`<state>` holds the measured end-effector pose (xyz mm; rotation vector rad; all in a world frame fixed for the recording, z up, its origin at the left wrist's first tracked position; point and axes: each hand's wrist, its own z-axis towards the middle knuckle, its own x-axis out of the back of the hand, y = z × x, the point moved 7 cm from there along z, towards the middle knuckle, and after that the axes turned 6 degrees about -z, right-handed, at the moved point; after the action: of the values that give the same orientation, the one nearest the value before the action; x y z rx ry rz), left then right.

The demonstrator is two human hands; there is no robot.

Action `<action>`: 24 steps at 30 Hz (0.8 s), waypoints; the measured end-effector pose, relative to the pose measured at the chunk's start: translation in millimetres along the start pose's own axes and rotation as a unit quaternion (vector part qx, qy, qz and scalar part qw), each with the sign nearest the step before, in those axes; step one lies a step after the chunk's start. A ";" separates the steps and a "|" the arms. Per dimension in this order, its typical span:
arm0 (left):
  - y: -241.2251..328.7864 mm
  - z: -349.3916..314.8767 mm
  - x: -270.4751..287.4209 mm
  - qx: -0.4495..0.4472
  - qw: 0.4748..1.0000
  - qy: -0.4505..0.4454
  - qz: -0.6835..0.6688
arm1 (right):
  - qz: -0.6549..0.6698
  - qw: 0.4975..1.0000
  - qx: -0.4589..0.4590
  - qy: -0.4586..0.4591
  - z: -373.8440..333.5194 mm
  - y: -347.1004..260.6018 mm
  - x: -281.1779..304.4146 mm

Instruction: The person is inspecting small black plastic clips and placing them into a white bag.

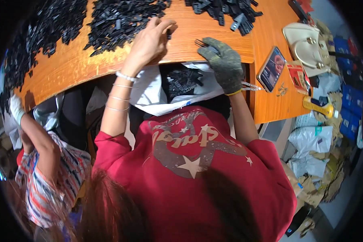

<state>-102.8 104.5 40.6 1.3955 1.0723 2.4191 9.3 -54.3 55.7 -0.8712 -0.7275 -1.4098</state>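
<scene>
The gloved right hand (224,62) pinches a black pronged plastic piece (200,43) near the front edge of the tabletop (191,26). The left hand (151,42), half curled, is beside a pile of black parts (119,25); its grip I cannot tell.

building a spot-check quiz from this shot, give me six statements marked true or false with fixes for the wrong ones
1. The right hand wears a dark glove. True.
2. The left hand is gloved too. False: the left hand is bare.
3. A smartphone lies to the left of the cream handbag. True.
4. The open white bag under the edge of the wooden table is empty. False: black plastic parts lie in it.
5. A black pronged piece shows at the right hand's fingertips. True.
6. The co-worker's shirt is plain green. False: the shirt is striped.
</scene>
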 end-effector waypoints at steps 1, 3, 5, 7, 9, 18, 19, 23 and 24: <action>-0.4 0.2 -1.9 -0.003 1.000 -0.026 0.018 | 0.005 1.000 0.001 -0.009 0.7 -0.1 -1.8; 1.1 3.1 -3.6 -0.027 0.998 -0.056 0.011 | -0.008 1.000 0.004 -0.008 -3.4 3.3 -7.2; 3.9 6.9 -8.0 -0.030 0.998 -0.060 -0.003 | -0.002 1.000 0.001 -0.015 -5.2 4.2 -9.4; 10.2 8.0 -11.8 -0.077 0.996 -0.053 -0.015 | 0.013 1.000 -0.005 -0.028 -2.5 3.0 -7.0; 16.2 8.2 -26.3 -0.044 0.995 -0.068 -0.061 | 0.015 0.999 -0.010 -0.044 1.0 3.7 -4.3; 8.6 4.1 -46.2 0.073 0.975 -0.062 -0.199 | 0.079 0.996 -0.027 -0.030 3.5 20.7 8.0; 6.2 3.3 -47.4 0.075 0.975 -0.061 -0.200 | 0.119 0.990 -0.061 -0.046 3.1 24.7 6.7; 10.2 2.4 -45.1 0.009 0.982 -0.022 -0.186 | 0.088 0.994 -0.025 -0.066 7.1 24.3 8.7; 11.8 2.5 -44.0 -0.007 0.982 -0.008 -0.187 | 0.069 0.995 -0.010 -0.067 8.0 22.6 8.8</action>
<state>-73.8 77.2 18.3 1.0893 1.1882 2.1379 32.9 -52.8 65.4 -1.0197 -0.7397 -1.2470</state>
